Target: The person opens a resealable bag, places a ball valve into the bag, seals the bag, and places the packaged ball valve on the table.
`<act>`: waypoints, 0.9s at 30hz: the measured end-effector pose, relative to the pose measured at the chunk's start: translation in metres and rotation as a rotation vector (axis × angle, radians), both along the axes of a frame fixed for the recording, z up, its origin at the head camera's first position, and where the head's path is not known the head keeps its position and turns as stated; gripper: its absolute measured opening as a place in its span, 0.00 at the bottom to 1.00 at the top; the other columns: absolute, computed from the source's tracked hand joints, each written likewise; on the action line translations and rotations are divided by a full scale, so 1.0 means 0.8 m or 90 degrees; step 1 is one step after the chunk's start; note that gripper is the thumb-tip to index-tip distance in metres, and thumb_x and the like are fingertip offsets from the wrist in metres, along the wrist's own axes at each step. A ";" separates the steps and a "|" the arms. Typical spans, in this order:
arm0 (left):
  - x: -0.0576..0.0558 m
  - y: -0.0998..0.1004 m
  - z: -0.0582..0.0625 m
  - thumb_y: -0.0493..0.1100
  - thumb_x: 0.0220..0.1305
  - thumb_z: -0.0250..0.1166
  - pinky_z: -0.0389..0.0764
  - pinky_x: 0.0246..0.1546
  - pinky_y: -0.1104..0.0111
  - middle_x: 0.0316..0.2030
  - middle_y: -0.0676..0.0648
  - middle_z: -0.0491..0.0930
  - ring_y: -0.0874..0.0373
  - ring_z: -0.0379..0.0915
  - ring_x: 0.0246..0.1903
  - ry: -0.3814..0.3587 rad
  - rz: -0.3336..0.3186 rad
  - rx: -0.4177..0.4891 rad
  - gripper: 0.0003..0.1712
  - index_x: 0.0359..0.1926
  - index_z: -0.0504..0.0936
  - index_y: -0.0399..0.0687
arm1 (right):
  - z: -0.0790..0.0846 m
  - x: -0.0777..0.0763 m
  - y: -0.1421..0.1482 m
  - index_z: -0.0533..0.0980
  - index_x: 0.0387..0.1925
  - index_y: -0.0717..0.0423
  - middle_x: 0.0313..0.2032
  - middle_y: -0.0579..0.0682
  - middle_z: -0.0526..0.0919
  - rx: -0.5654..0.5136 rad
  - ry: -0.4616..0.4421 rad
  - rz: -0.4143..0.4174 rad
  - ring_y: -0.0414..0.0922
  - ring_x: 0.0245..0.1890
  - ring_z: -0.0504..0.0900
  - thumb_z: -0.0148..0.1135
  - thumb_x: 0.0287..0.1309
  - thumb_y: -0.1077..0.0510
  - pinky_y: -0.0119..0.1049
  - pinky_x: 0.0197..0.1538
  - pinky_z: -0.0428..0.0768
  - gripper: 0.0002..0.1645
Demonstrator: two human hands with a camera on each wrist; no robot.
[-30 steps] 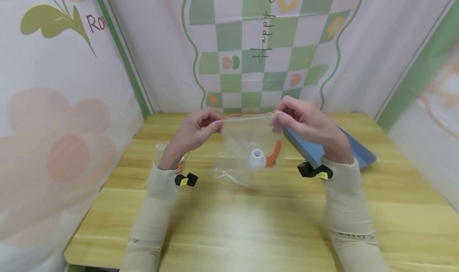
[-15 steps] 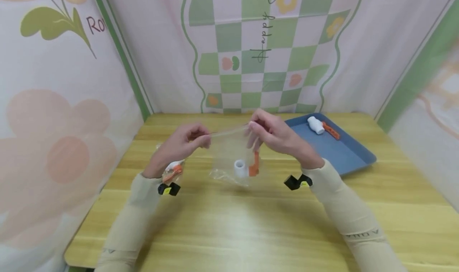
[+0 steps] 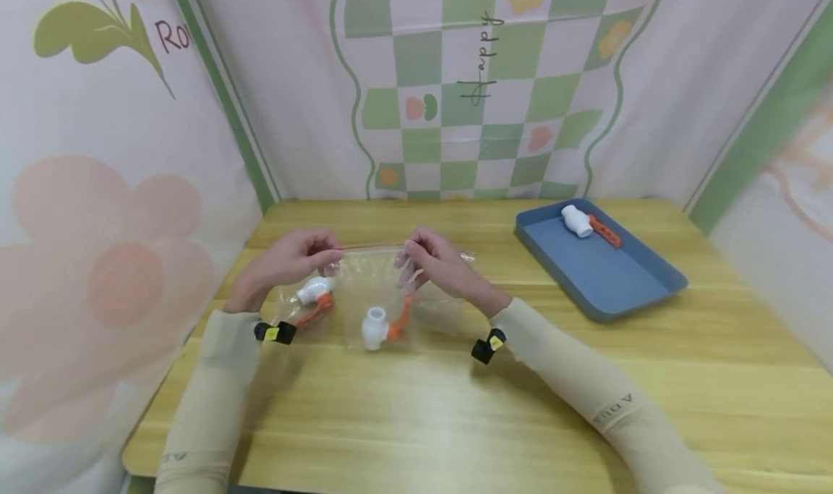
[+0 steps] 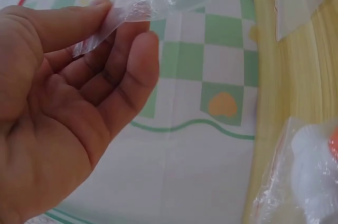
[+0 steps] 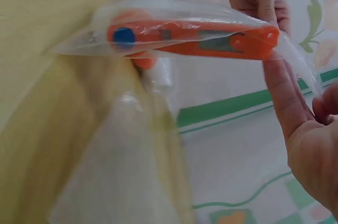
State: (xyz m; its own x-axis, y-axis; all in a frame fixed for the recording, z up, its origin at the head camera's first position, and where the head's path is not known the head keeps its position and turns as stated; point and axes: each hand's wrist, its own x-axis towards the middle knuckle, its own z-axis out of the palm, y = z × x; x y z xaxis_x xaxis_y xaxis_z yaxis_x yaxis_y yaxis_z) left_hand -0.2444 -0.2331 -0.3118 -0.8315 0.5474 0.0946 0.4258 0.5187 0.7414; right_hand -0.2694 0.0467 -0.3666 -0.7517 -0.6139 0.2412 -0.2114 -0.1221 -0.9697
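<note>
A clear zip bag (image 3: 364, 280) hangs upright over the table, holding a white plastic ball valve (image 3: 374, 328) with an orange handle (image 3: 398, 326). My left hand (image 3: 289, 262) pinches one top corner between thumb and fingers. At the opposite corner, my right hand (image 3: 442, 266) grips the top edge, fingers behind the film. In the left wrist view the thumb presses the film (image 4: 140, 2) against the index finger. The right wrist view shows the orange handle (image 5: 211, 39) through the plastic, close to the right hand (image 5: 306, 139).
Another bagged ball valve (image 3: 315, 291) lies on the table beside the left wrist. A further clear bag (image 3: 442, 312) lies under the right hand. To the right, a blue tray (image 3: 625, 284) holds an unbagged white valve (image 3: 577, 221) with an orange handle. A patterned curtain stands behind.
Both hands have moved left and lower, carrying the bagged valve from near the tray toward the other bagged valve. The tray and its valve, earlier partly covered, now show fully.
</note>
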 end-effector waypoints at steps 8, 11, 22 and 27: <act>-0.039 -0.016 -0.012 0.41 0.66 0.57 0.81 0.31 0.63 0.26 0.42 0.77 0.53 0.76 0.26 -0.070 0.001 -0.030 0.08 0.36 0.77 0.39 | -0.019 -0.019 -0.021 0.64 0.38 0.65 0.32 0.57 0.75 -0.014 -0.110 -0.054 0.50 0.23 0.81 0.45 0.69 0.56 0.44 0.24 0.81 0.13; -0.054 -0.016 -0.020 0.42 0.66 0.57 0.81 0.33 0.58 0.27 0.43 0.77 0.52 0.76 0.27 -0.107 -0.005 -0.064 0.08 0.37 0.77 0.41 | -0.026 -0.027 -0.022 0.64 0.37 0.65 0.29 0.55 0.75 0.016 -0.125 -0.075 0.48 0.22 0.79 0.44 0.69 0.57 0.43 0.24 0.81 0.12; -0.099 0.002 -0.047 0.41 0.66 0.55 0.78 0.38 0.53 0.26 0.45 0.74 0.55 0.72 0.27 -0.191 -0.039 -0.133 0.09 0.38 0.77 0.40 | -0.059 -0.050 -0.021 0.66 0.40 0.63 0.31 0.57 0.75 0.148 -0.119 -0.115 0.49 0.26 0.81 0.45 0.69 0.55 0.44 0.30 0.81 0.12; -0.114 0.008 -0.060 0.40 0.67 0.55 0.78 0.31 0.62 0.23 0.48 0.72 0.58 0.69 0.24 -0.186 -0.041 -0.155 0.09 0.34 0.77 0.39 | -0.068 -0.062 -0.015 0.68 0.38 0.62 0.32 0.59 0.77 0.207 -0.119 -0.126 0.50 0.28 0.82 0.47 0.67 0.55 0.44 0.32 0.82 0.12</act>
State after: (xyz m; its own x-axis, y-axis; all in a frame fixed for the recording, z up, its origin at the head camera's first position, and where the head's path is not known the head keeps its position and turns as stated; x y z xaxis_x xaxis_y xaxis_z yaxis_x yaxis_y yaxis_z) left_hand -0.3354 -0.2269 -0.3599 -0.7670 0.5771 -0.2805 0.2525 0.6734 0.6948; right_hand -0.3190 0.0350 -0.4209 -0.8754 -0.4743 -0.0932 -0.0166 0.2221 -0.9749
